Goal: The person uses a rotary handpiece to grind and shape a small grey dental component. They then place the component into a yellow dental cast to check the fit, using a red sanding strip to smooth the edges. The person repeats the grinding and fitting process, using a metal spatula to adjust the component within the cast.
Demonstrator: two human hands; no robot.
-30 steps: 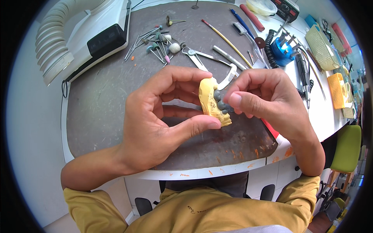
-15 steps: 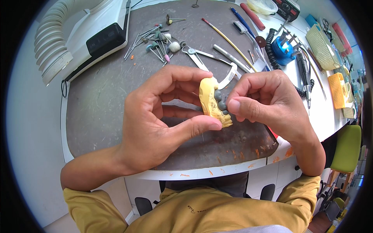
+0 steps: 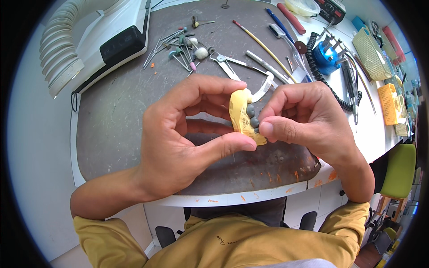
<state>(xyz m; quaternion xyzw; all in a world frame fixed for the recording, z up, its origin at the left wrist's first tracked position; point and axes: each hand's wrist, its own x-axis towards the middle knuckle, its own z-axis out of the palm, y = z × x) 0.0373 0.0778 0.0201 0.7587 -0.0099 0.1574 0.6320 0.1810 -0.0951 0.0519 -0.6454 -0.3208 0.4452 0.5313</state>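
Observation:
My left hand [image 3: 172, 134] grips a yellow plaster dental model [image 3: 240, 117] by its two ends, thumb at the near end and index finger at the far end. Along the right side of the model sits a row of dark grey tooth crowns, a dental bridge [image 3: 252, 115]. Thumb and index finger of my right hand [image 3: 300, 118] are pinched together at the near end of this bridge and hide part of it. Behind the model a metal caliper [image 3: 227, 68] with a curved pale jaw lies on the mat.
Several mounted polishing burs [image 3: 185, 47] lie in a heap on the dark mat [image 3: 116, 134]. A brush [image 3: 279, 33] and a thin yellow stick [image 3: 261, 44] lie behind my right hand, near a blue bur stand [image 3: 326, 58] and a rotary handpiece [image 3: 351, 85]. A ribbed suction hose [image 3: 58, 49] stands at left.
My right thumb and fingertips have shifted slightly left, over the near end of the bridge, covering more of it. The model has tilted a little in my left hand.

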